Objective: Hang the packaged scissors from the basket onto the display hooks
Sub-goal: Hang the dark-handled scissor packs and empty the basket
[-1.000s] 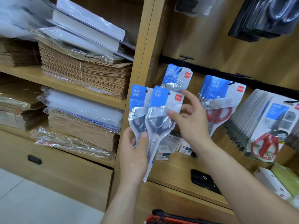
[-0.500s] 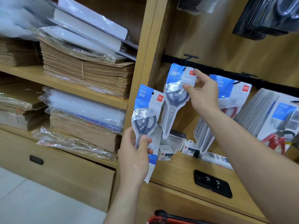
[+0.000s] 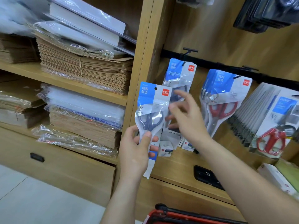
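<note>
My left hand (image 3: 137,147) grips a scissors packet (image 3: 152,104) near its middle; my right hand (image 3: 189,120), fingers loosely spread, hovers before the hung packet (image 3: 179,73) on its hook (image 3: 187,51).

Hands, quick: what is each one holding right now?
Left hand: grips a pack of grey scissors by its lower part.
Right hand: open, fingers spread, holding nothing.

a blue-and-white pack of grey-handled scissors (image 3: 152,113) is held upright. a matching pack (image 3: 179,75) hangs on the leftmost display hook (image 3: 187,51) behind it.
</note>
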`<state>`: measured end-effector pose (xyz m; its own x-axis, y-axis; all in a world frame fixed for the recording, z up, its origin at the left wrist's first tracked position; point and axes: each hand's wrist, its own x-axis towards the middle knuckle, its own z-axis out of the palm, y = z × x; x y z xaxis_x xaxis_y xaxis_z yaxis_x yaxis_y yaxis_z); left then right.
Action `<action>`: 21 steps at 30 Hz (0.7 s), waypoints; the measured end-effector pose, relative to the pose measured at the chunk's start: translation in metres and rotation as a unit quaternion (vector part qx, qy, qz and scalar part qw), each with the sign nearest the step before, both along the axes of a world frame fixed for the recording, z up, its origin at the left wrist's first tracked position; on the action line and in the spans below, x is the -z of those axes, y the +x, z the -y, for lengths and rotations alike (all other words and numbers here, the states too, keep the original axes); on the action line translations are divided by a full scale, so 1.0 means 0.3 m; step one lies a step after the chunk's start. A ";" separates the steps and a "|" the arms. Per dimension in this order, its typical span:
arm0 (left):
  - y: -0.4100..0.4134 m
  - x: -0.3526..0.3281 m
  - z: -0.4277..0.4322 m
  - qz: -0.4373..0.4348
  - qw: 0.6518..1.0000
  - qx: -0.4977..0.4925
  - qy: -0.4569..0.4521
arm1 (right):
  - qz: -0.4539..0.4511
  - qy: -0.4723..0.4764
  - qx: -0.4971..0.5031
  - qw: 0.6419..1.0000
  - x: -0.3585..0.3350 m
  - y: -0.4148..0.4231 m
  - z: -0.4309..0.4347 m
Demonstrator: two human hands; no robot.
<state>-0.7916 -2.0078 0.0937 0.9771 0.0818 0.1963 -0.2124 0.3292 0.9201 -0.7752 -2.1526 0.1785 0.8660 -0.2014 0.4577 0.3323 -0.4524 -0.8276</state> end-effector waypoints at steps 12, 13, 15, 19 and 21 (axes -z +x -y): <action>-0.011 -0.032 -0.017 0.037 0.997 0.068 0.029 | -0.006 0.014 -0.041 0.999 0.032 -0.047 -0.056; -0.007 -0.031 -0.026 0.035 0.996 0.074 0.033 | -0.006 0.024 -0.037 0.999 0.016 -0.044 -0.050; 0.011 -0.018 -0.046 0.025 0.996 0.058 0.060 | 0.010 0.031 -0.016 0.999 -0.033 -0.037 -0.028; 0.052 0.033 -0.099 0.010 0.992 -0.018 0.124 | 0.056 0.011 0.042 0.997 -0.126 0.010 0.033; 0.051 0.040 -0.115 0.016 0.983 -0.034 0.179 | 0.071 -0.007 0.061 0.996 -0.158 0.041 0.054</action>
<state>-0.7764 -1.9734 0.0817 0.9645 0.0680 0.2551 -0.2537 -0.0298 0.9668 -0.7629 -2.1687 0.2259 0.7618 -0.2943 0.5771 0.3869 -0.5079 -0.7697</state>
